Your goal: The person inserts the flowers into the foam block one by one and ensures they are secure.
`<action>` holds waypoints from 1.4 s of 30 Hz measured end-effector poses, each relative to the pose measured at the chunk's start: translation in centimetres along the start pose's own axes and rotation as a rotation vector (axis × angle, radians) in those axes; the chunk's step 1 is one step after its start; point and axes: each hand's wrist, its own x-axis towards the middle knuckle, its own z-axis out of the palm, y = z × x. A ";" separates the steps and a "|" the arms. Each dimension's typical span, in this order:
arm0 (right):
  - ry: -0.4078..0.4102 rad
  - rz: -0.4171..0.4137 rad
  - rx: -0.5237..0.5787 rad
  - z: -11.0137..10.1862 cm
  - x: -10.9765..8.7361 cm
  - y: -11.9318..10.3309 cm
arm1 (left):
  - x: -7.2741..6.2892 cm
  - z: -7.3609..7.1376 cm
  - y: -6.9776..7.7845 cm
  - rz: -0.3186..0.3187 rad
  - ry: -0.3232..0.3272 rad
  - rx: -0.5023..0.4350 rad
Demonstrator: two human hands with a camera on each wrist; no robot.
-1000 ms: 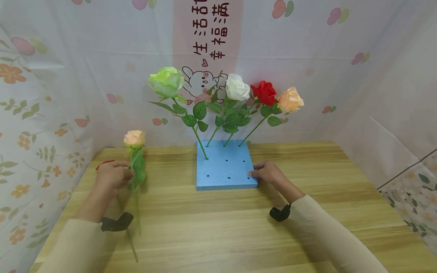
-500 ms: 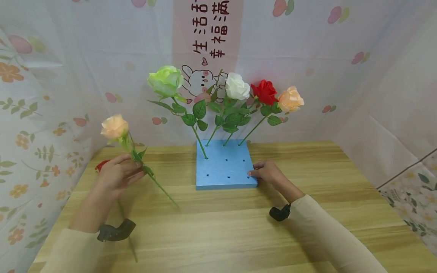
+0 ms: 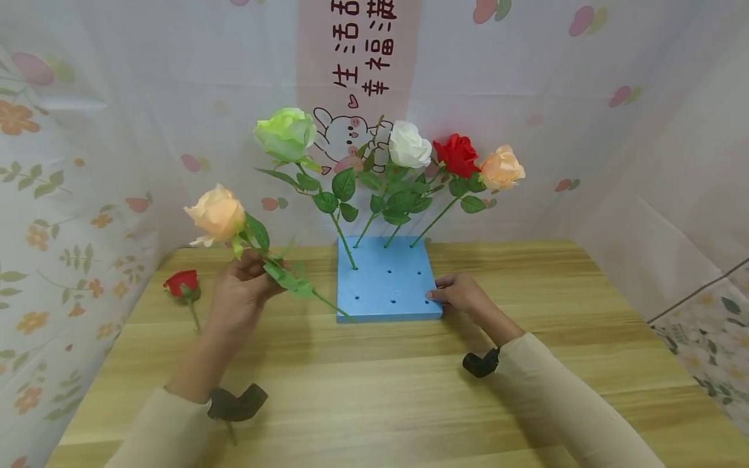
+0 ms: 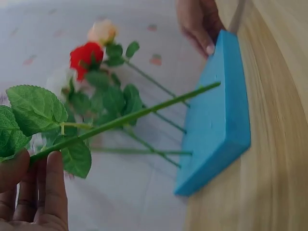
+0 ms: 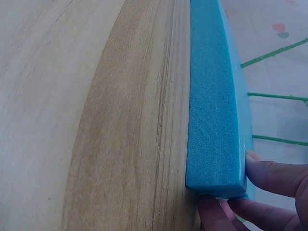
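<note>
My left hand (image 3: pixel 241 292) pinches a peach artificial rose (image 3: pixel 218 216) by its leafy stem. The bloom leans to the upper left, and the bare stem end slants down to the front left of a blue foam block (image 3: pixel 380 286). In the left wrist view the stem (image 4: pixel 144 111) passes between thumb and fingers, its tip in front of the block. My right hand (image 3: pixel 465 300) grips the block's right edge, thumb on top and fingers at the side and underside, as the right wrist view shows. Green (image 3: pixel 285 135), white (image 3: pixel 409 144), red (image 3: pixel 456 156) and peach roses stand in the block's holes.
A red rose (image 3: pixel 183 283) lies on the wooden table (image 3: pixel 363 390) at the left, its stem partly hidden under my left forearm. Several holes in the block's front and middle hold no stem. A patterned cloth (image 3: pixel 562 117) hangs behind the table.
My left hand has lifted the peach rose off the left side and carried it rightward, its stem swinging toward the block. My right hand stays on the block's edge.
</note>
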 end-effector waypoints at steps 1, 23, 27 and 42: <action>-0.004 0.002 0.006 0.0 0.0 0.0 | 0.1 0.6 -0.1 0.015 0.011 0.062; -0.011 0.004 0.013 -0.1 0.1 0.0 | 5.3 10.6 -2.4 0.174 0.221 0.303; -0.009 0.009 0.010 0.0 0.2 -0.1 | 6.5 11.4 -2.8 0.186 0.282 0.386; -0.007 0.003 0.012 -0.1 -0.1 0.0 | 8.3 12.9 -5.0 0.241 0.357 0.517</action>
